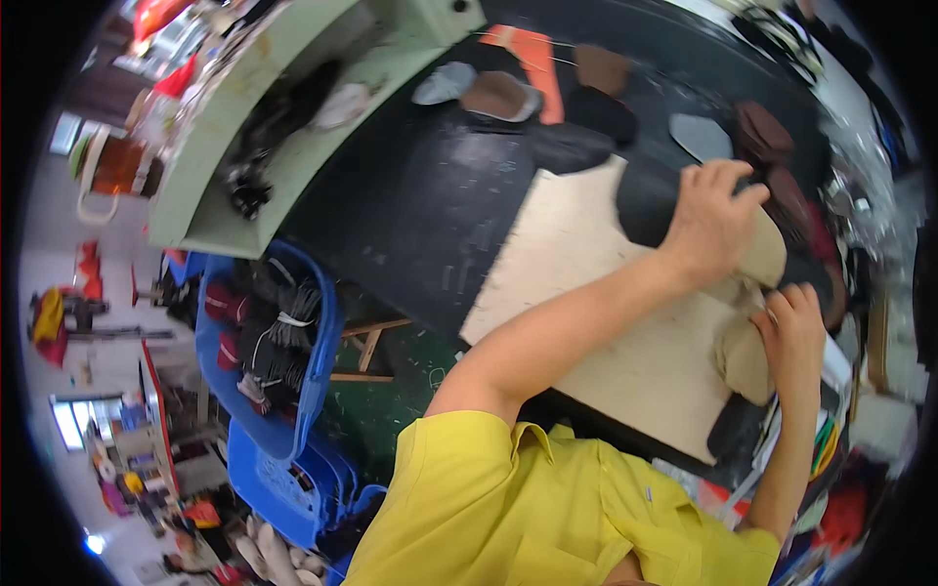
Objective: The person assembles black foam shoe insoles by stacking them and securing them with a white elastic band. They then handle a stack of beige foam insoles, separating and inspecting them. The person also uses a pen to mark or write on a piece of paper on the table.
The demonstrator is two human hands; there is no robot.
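My left hand (713, 223) reaches across to the right side of the table, over the edge of a tan, rounded fabric piece (769, 252). Its fingers are bent and apart. Closer to me, my right hand (793, 337) has thumb and fingers closed at the edge of a second tan fabric piece (745, 359). Where the two tan pieces meet between my hands is partly covered and blurred, so I cannot tell if they are joined. Beneath them lies a pale, flat board or sheet (586, 234) with a curved cut-out.
Brown piece (496, 95), grey piece (700, 137), dark red pieces (764, 135) and an orange strip (532, 63) lie on the black table (420, 205). A pale green shelf (210, 181) stands at far left. Blue tubs (327, 342) sit below it. Clear plastic wrapping (870, 220) lines the right.
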